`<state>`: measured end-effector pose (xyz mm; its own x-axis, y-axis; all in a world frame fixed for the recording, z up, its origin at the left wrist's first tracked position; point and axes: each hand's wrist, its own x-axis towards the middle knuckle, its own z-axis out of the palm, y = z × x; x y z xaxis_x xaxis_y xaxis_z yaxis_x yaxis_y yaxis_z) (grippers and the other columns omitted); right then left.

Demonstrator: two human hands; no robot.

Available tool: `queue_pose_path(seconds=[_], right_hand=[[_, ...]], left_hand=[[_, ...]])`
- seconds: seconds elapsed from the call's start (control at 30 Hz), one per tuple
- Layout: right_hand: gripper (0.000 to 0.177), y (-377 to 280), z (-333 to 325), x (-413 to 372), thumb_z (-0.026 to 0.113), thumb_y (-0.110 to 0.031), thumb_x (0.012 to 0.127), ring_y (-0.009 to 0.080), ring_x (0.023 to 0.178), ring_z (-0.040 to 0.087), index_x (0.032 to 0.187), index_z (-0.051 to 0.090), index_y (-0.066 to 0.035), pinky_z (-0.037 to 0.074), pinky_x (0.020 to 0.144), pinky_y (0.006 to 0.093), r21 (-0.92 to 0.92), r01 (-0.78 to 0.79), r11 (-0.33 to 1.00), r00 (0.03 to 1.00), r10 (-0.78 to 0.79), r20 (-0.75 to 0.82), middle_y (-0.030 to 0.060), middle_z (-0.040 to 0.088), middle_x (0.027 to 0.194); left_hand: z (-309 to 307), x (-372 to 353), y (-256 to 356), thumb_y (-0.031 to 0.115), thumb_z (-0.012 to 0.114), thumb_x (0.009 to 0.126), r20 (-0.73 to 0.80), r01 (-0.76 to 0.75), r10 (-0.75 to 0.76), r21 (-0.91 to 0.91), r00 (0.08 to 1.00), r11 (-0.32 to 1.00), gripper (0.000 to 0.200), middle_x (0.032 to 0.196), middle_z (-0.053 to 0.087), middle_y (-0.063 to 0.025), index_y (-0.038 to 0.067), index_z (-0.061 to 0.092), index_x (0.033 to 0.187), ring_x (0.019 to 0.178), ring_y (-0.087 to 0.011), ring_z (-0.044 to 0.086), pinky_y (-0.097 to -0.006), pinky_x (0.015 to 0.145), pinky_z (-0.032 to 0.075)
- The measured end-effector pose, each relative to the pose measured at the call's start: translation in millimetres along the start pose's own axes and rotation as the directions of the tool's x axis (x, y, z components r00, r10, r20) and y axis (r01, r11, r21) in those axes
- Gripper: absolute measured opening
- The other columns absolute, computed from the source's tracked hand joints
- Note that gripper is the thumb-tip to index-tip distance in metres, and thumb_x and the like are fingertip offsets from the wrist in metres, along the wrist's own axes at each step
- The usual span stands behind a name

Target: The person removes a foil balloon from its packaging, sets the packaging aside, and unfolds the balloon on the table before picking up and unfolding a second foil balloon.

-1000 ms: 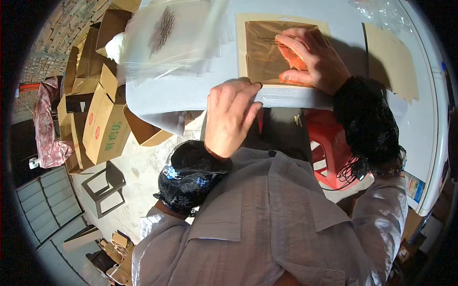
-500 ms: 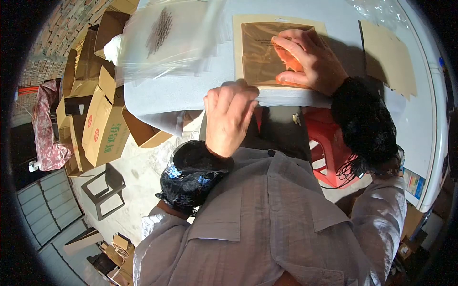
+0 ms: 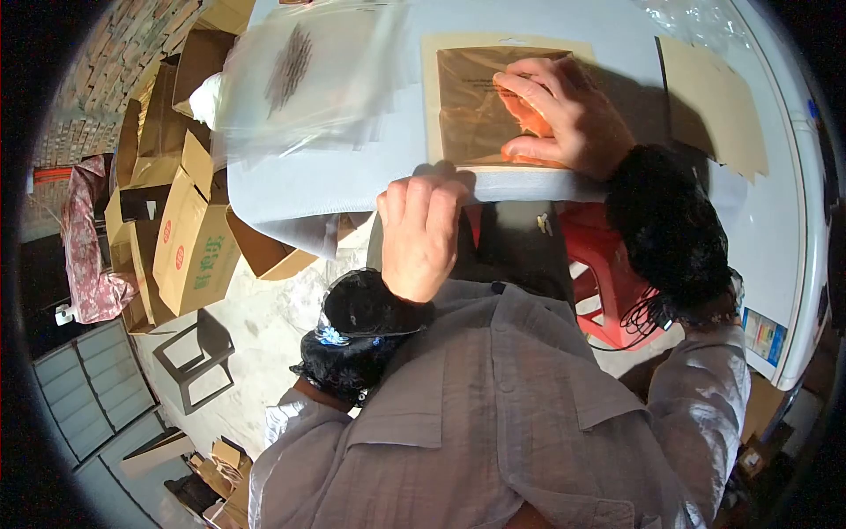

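My right hand (image 3: pixel 577 115) is closed on a crumpled orange cloth (image 3: pixel 527 119), pressing it onto a flat brown panel (image 3: pixel 471 115). This panel has a pale border, a hanging slot at its top edge and a few lines of small dark print. My left hand (image 3: pixel 421 238) is at the table's near edge, just left of the panel's lower corner. Its fingers are bent and together; the fingertips are hidden, so I cannot make out what they hold.
A stack of clear plastic sleeves (image 3: pixel 344 79) lies left on the grey-covered table (image 3: pixel 291 189). Beige card sheets (image 3: pixel 718 110) and clear plastic (image 3: pixel 696 22) are at the right. Cardboard boxes (image 3: pixel 189 242), a dark stool (image 3: pixel 198 357) and a red stool (image 3: pixel 599 291) stand around the table.
The view has shifted slightly. My right hand still presses the orange cloth on the panel, slightly farther left in view. My left hand stays at the table edge.
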<state>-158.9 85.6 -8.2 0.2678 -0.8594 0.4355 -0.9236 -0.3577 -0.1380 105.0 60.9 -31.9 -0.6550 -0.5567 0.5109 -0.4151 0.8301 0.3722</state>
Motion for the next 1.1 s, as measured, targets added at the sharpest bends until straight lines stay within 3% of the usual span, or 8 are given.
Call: queue_pose_path(seconds=[0.23,0.43,0.63,1.1], right_hand=[[0.068,-0.5,-0.2,0.0,0.082,-0.032,0.073,0.0307,0.115,0.052,0.131,0.057,-0.006,0.042,0.102,0.0396,0.010,-0.004,1.000,1.000,0.004,-0.006,0.0104,0.054,0.129],[0.068,0.2,1.4,-0.7,0.082,-0.032,0.073,0.0303,0.114,0.052,0.131,0.057,-0.006,0.042,0.102,0.0395,0.021,-0.005,1.000,1.000,0.006,-0.014,0.0101,0.054,0.129],[0.069,-0.4,0.3,-1.0,0.082,-0.033,0.073,0.0300,0.114,0.052,0.131,0.057,-0.005,0.041,0.102,0.0390,0.022,-0.019,1.000,1.000,0.019,0.003,0.0102,0.054,0.129],[0.068,-1.7,0.1,-0.8,0.082,-0.031,0.073,0.0300,0.112,0.052,0.130,0.058,-0.005,0.042,0.101,0.0387,0.028,-0.020,0.999,1.000,0.020,-0.012,0.0098,0.054,0.129]], left_hand=[[3.5,-3.9,4.0,-0.003,0.064,0.076,0.017,0.016,-0.018,0.092,1.000,0.996,0.032,0.104,0.055,-0.0123,0.006,0.058,0.107,0.094,-0.0330,0.050,-0.0431,0.082,0.040],[5.7,-2.6,4.3,-0.005,0.063,0.075,-0.034,-0.007,0.010,0.076,0.999,0.997,0.035,0.105,0.055,-0.0140,0.004,0.057,0.109,0.096,-0.0349,0.051,-0.0436,0.083,0.044],[1.9,-1.8,4.1,-0.004,0.064,0.077,0.024,-0.010,0.008,0.054,1.000,0.998,0.035,0.104,0.055,-0.0140,0.005,0.058,0.110,0.096,-0.0346,0.051,-0.0442,0.084,0.043],[12.0,-10.8,14.5,-0.002,0.059,0.080,-0.014,0.048,-0.046,0.139,0.999,0.989,0.029,0.111,0.054,-0.0169,0.002,0.057,0.108,0.102,-0.0365,0.049,-0.0455,0.088,0.043]])
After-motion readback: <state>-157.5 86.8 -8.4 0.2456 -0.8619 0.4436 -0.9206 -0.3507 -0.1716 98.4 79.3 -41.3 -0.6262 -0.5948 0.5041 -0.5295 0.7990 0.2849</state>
